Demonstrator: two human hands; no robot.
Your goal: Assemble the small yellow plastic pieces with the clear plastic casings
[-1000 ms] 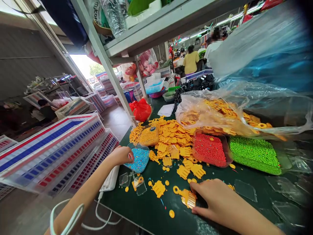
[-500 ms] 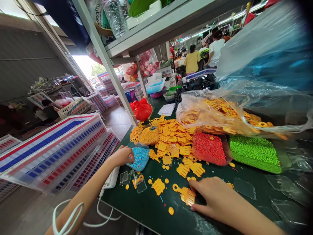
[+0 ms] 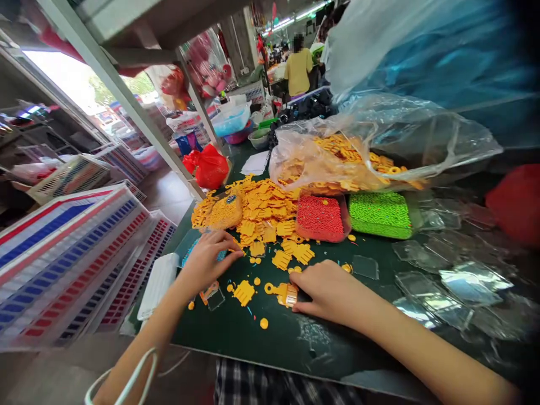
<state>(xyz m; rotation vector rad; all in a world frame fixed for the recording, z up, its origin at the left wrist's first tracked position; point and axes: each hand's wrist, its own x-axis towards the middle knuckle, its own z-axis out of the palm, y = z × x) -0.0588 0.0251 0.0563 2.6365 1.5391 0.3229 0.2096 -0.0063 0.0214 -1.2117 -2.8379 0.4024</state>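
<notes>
My right hand pinches a yellow plastic hand-shaped piece by its right side, low over the table; it has a ring at one end and a shiny clear part on it. My left hand is above a tray of blue beads, covering much of it. Its thumb and fingertips come close together near the yellow pieces; anything between them is too small to make out. In front lie a loose yellow hand-shaped piece, small yellow discs and a clear square cover beside an orange part.
Behind my hands are a heap of yellow pieces, a yellow bead tray, red beads and green beads. A plastic bag holds more pieces. Clear covers lie right; a white power bank-like box is left.
My left hand has lifted from the blue beads and shifted right, towards the yellow pieces. My right hand still holds the yellow hand-shaped piece. The camera view has turned right and down.
</notes>
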